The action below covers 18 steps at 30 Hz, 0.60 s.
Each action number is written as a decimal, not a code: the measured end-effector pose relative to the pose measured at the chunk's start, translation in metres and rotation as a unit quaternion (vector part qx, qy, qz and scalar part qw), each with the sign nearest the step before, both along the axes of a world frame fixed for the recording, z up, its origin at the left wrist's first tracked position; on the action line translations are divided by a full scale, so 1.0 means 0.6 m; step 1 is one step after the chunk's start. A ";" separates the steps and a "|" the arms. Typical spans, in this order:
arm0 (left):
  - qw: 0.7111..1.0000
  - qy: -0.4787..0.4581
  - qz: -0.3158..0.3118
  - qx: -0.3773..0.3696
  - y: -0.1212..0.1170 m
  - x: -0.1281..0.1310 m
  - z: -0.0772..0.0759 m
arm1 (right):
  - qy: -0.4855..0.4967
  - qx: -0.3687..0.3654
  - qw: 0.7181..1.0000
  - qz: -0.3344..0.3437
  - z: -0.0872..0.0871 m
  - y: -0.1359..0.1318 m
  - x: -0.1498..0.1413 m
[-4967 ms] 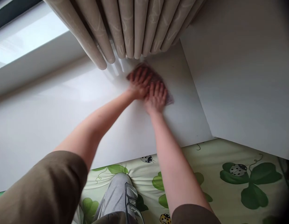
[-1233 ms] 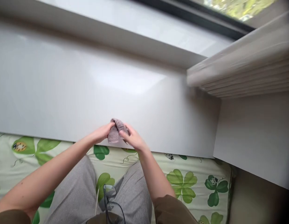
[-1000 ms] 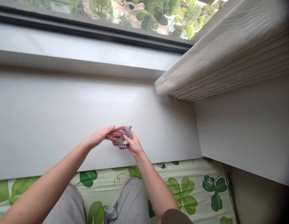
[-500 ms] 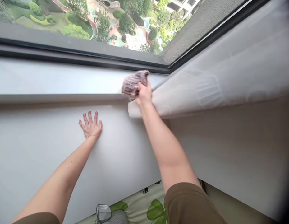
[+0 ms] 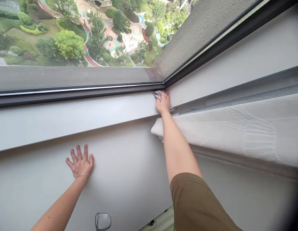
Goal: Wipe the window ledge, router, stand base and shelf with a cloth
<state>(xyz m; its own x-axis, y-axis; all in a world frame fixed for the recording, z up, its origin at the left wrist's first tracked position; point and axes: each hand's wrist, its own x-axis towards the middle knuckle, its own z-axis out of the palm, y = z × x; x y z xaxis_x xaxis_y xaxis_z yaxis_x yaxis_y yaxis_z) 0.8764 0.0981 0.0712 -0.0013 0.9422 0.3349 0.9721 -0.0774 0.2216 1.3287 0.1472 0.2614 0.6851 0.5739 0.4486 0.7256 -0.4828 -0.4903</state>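
My right hand [image 5: 163, 102] presses a pinkish-grey cloth [image 5: 158, 94] into the far right corner of the white window ledge [image 5: 96, 114], just under the dark window frame [image 5: 91, 93]. Part of the cloth is hidden beneath the fingers and palm. My left hand [image 5: 81, 163] lies flat with its fingers spread on the lower white surface [image 5: 120, 163], in front of the raised ledge. Nothing is in it. Right of my right forearm hangs a white curtain [image 5: 235, 128], its near end close to the arm.
Beyond the glass, trees [image 5: 69, 45] and paths show far below. A pair of glasses [image 5: 103, 221] appears at the bottom edge. Patterned green fabric [image 5: 161, 221] lies below the surface's near edge. The side wall [image 5: 247, 61] meets the ledge at the right corner.
My right hand has carried the cloth rightward into the corner. The curtain sits farther from the window, uncovering the side wall strip. My left hand stays flat while the view has shifted.
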 end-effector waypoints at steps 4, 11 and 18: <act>1.000 -0.004 0.003 -0.009 -0.002 -0.002 -0.006 | 0.036 -0.049 0.997 0.039 -0.003 0.014 -0.035; 0.999 -0.034 -0.007 0.002 -0.003 -0.001 -0.012 | -0.121 -0.094 0.928 0.340 -0.004 0.038 -0.481; 0.999 -0.035 -0.017 0.006 -0.001 0.003 -0.010 | -0.146 -0.102 0.913 0.368 -0.002 0.034 -0.373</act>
